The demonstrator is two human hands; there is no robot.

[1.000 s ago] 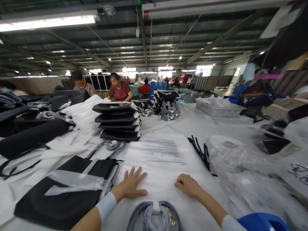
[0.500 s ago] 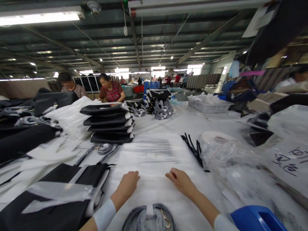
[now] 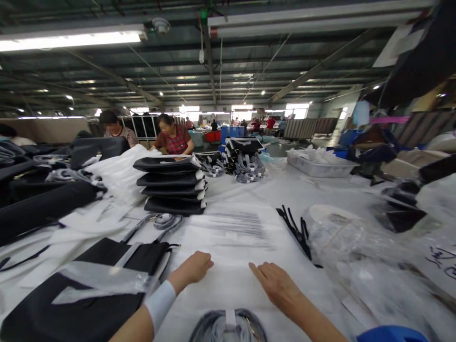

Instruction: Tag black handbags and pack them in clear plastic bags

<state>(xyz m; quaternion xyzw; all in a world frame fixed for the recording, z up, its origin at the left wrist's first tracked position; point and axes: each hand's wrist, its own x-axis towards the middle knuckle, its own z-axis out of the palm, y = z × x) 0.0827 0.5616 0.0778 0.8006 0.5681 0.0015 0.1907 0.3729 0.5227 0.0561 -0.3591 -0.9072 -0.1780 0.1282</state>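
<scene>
My left hand rests on a white fabric bag lying flat on the table, its fingers curled under in a loose fist, pinching the fabric as far as I can see. My right hand lies flat on the same white bag, fingers stretched forward together. A grey coiled strap with a white band sits just below both hands. A black bag with a clear plastic strip lies to the left of my left hand.
A stack of black folded bags stands ahead on the left. Black straps and crumpled clear plastic lie to the right. A grey tray sits further back. Two people work at the far side. A blue object shows at bottom right.
My left hand went from spread flat to curled. My right hand opened from a curled pose to flat fingers. The view swung slightly.
</scene>
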